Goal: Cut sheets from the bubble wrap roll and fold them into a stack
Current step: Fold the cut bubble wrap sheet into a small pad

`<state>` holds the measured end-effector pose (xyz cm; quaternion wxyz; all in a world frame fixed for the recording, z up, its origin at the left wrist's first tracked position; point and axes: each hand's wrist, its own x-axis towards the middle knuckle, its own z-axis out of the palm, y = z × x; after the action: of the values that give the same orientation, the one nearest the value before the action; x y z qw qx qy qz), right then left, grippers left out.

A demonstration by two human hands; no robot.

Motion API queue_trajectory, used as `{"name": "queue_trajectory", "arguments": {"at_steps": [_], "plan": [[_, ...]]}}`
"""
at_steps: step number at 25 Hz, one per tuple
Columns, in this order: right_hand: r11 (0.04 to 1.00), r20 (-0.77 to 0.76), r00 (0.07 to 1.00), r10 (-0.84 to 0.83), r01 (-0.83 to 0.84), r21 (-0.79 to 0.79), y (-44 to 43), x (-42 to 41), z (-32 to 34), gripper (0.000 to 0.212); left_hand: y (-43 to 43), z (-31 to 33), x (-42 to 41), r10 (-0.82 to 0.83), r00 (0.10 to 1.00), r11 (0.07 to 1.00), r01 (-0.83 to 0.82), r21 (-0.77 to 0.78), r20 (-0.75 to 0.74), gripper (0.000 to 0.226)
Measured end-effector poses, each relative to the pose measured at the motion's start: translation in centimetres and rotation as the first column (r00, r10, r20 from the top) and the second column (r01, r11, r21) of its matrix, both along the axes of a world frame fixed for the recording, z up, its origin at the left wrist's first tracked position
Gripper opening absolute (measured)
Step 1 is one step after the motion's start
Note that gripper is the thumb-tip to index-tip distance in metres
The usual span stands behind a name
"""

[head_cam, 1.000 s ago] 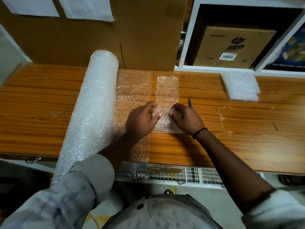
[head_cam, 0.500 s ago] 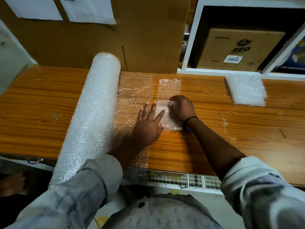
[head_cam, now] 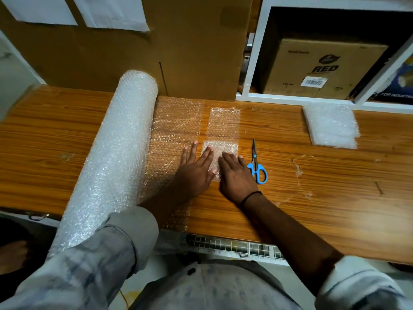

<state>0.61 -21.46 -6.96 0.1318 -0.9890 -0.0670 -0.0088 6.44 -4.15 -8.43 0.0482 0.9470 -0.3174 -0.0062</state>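
The folded sheet (head_cam: 223, 147) is pressed onto the surface (head_cam: 335, 198) by the left hand (head_cam: 195, 168) and right hand (head_cam: 237, 175) (both grips spread flat).

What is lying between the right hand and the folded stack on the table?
In the head view, blue-handled scissors lie right beside the right hand; from them to the folded stack the wooden table is bare.

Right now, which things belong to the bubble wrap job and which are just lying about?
In the job: bubble wrap roll; cut sheet, pressed by left hand and right hand; scissors; folded stack.
Lying about: shelf box; big carton; papers on it.
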Motion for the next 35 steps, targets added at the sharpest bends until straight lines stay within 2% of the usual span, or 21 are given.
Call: {"name": "queue_trajectory", "arguments": {"at_steps": [2,4,7,9,12,15,17,21,26,30,35], "plan": [[0.999,0.006,1.0,0.012,-0.012,0.045,-0.5,0.1,-0.1,0.056,-0.1,0.2,0.2,0.008,1.0,1.0,-0.009,-0.027,-0.028,0.084],[0.994,0.04,0.999,0.021,-0.025,0.107,-1.0,0.0,0.2,0.053,0.1,0.5,0.3,-0.014,1.0,0.989,0.011,-0.147,-0.023,0.08],[0.983,0.103,0.993,0.065,-0.082,0.167,-1.8,-0.7,0.5,0.055,0.8,0.8,0.3,-0.11,0.985,0.939,0.146,-0.312,0.13,0.051],[0.977,0.133,0.988,0.082,-0.106,0.185,-2.4,-1.4,0.1,0.053,1.2,0.9,0.1,-0.165,0.961,0.922,0.231,-0.311,0.224,0.036],[0.971,0.138,0.986,0.091,-0.118,0.208,-3.2,-1.7,-0.4,0.053,1.4,0.7,0.3,-0.23,0.949,0.929,0.281,-0.242,0.217,0.03],[0.974,0.1,0.988,0.117,-0.134,0.181,-3.8,-1.6,-0.2,0.061,1.3,0.7,0.7,-0.236,0.949,0.912,0.29,-0.289,0.207,0.02],[0.979,0.127,0.984,0.126,-0.145,0.146,-3.8,-1.5,0.3,0.057,1.0,1.4,1.2,-0.235,0.952,0.887,0.292,-0.357,0.195,0.019],[0.973,0.258,0.965,0.054,-0.109,0.204,-3.6,-0.1,2.1,0.021,0.2,3.3,2.8,-0.239,0.941,0.838,0.325,-0.438,0.241,0.02],[0.909,0.221,0.967,-0.125,0.023,0.416,-4.6,5.1,4.6,0.026,-1.4,6.2,5.5,-0.027,0.959,0.777,0.197,-0.598,0.281,0.024],[0.886,0.163,0.957,-0.242,0.149,0.438,-6.2,10.9,5.8,0.022,-2.2,6.2,8.4,0.013,0.939,0.815,0.189,-0.548,0.343,0.029],[0.867,0.06,0.94,-0.336,0.284,0.409,-7.2,17.1,6.0,0.02,-3.4,4.1,10.7,0.107,0.965,0.879,0.022,-0.476,0.24,0.038]]}}
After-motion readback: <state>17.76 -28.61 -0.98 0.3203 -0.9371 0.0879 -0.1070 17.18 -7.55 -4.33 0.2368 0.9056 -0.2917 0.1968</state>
